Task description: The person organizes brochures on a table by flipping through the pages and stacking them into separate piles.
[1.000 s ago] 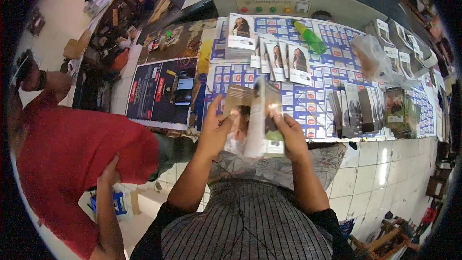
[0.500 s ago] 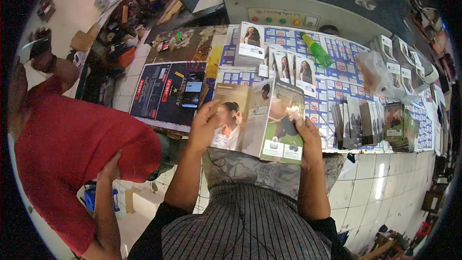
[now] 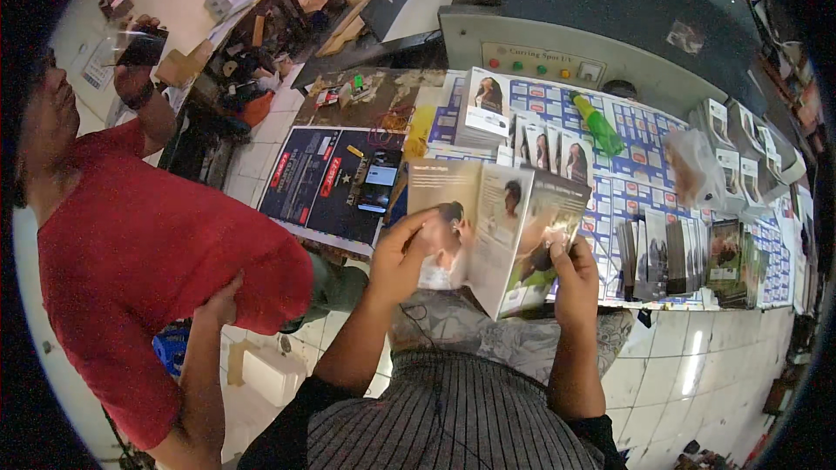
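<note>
In front of my body a glossy folded leaflet (image 3: 498, 248) is spread partly open, its photo panels standing at angles to one another. My left hand (image 3: 402, 257) is at the left panel, fingers bent over its face near the outer edge. The right panel is pinched by my right hand (image 3: 575, 274), with the thumb on its front and the other fingers mostly behind. Beyond the leaflet, a stack of white printed cards (image 3: 484, 109) sits on the table, and several overlapping cards (image 3: 542, 144) lie beside it.
A co-worker in a red shirt (image 3: 165, 244) stands close on my left, one hand raised with a dark object (image 3: 141, 48). On the table are a phone (image 3: 379, 178), a green bottle (image 3: 598, 124), a plastic bag (image 3: 692, 165) and rows of upright leaflets (image 3: 666, 252). A grey machine (image 3: 522, 43) stands behind.
The view has shifted, so the table sits lower and further right. My left fingers have moved inward over the left panel, and the leaflet's panels are folded closer together. The co-worker's head now shows.
</note>
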Action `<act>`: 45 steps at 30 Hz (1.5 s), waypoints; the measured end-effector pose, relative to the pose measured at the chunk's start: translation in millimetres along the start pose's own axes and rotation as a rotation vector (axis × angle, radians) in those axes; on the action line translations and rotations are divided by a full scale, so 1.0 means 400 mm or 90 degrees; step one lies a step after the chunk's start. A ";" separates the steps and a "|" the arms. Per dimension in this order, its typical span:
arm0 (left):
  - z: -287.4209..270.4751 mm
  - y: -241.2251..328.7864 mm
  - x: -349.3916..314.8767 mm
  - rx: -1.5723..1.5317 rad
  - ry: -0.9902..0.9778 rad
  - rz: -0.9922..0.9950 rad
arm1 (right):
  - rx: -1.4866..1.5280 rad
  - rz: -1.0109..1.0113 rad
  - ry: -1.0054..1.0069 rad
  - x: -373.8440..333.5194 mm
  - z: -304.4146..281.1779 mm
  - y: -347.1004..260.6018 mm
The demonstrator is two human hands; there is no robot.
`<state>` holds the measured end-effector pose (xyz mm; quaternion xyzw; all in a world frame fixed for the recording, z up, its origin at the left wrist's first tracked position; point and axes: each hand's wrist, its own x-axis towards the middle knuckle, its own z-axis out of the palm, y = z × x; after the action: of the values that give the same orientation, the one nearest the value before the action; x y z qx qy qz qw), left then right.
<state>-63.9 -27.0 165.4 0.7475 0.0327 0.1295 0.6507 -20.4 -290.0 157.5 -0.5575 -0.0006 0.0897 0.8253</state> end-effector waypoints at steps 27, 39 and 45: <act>0.063 0.012 -0.017 0.622 -0.078 0.306 | 0.011 0.141 -0.210 -0.037 0.118 0.055; 0.059 0.011 -0.049 0.161 -0.005 0.040 | -0.117 0.107 -0.190 -0.026 0.129 0.032; 0.058 -0.006 -0.038 0.020 0.049 0.000 | -0.514 -0.199 -0.156 -0.055 0.157 -0.056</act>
<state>-72.7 -52.1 158.0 0.7522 0.0597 0.1575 0.6370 -44.9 -243.6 204.2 -0.8134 -0.2175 0.0221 0.5390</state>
